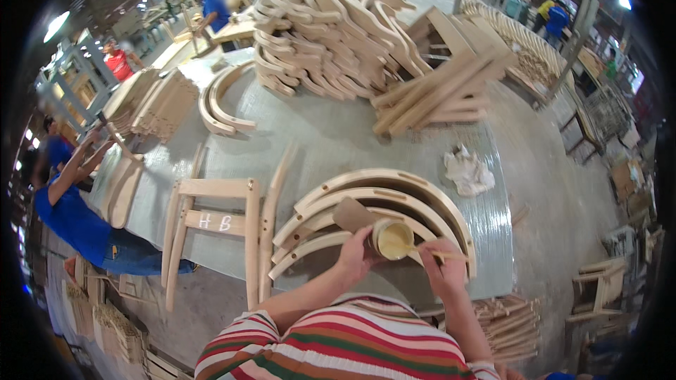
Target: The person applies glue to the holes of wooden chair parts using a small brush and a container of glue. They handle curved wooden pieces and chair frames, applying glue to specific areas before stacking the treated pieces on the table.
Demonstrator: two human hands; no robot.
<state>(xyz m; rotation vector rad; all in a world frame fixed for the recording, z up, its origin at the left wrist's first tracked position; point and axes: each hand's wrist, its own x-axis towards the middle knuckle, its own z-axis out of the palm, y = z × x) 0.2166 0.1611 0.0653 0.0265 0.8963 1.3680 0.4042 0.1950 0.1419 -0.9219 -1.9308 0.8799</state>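
Observation:
My left hand is wrapped round the side of a small round tub with pale yellow paste or glue inside. A flat brown piece, perhaps sandpaper, shows just above its fingers; whether the hand touches it I cannot tell. In my right hand is a thin light wooden stick, its left end at the tub's rim. Whether that end carries bristles is not clear. Under and beyond both hands, several curved wooden rails lie nested side by side on the grey table.
Left of the rails rests a wooden chair frame with chalk marks. A crumpled white cloth lies at the right. Curved parts and straight bars are piled at the back. A co-worker in blue stands at the left edge.

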